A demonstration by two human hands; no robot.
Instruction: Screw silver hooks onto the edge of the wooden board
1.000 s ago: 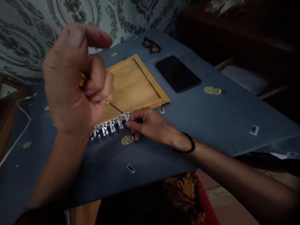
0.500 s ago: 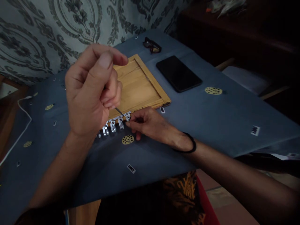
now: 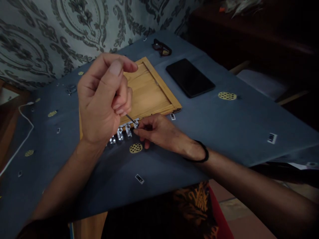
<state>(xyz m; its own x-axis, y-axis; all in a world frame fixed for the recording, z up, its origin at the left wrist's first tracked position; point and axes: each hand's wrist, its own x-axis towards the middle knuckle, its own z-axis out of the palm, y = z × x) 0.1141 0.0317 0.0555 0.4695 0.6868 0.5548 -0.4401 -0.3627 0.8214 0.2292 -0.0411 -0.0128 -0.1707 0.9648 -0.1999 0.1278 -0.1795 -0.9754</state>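
Note:
My left hand [image 3: 104, 99] is closed in a fist, raised over the near left part of a framed wooden board [image 3: 146, 88]. From below its fingers comes the thin metal shaft of a screwdriver [image 3: 130, 118]; the handle is hidden in the fist. The shaft's tip reaches the rightmost of several silver metal hooks [image 3: 128, 130] lined up along the board's near edge. At that end hook [image 3: 136, 123], my right hand [image 3: 159, 132] pinches with thumb and forefinger, a black band on its wrist. My left hand covers the left end of the row.
A black phone or tablet [image 3: 190, 78] lies right of the board, with dark-framed glasses [image 3: 161, 48] behind it. Small metal pieces [image 3: 71, 89] lie to the left. A white cable [image 3: 31, 122] runs along the left side of the blue tablecloth [image 3: 169, 172]. Behind stands a patterned wall.
My left hand has moved right and slightly down with the screwdriver, bringing its tip to the end hook. The right hand stays in place.

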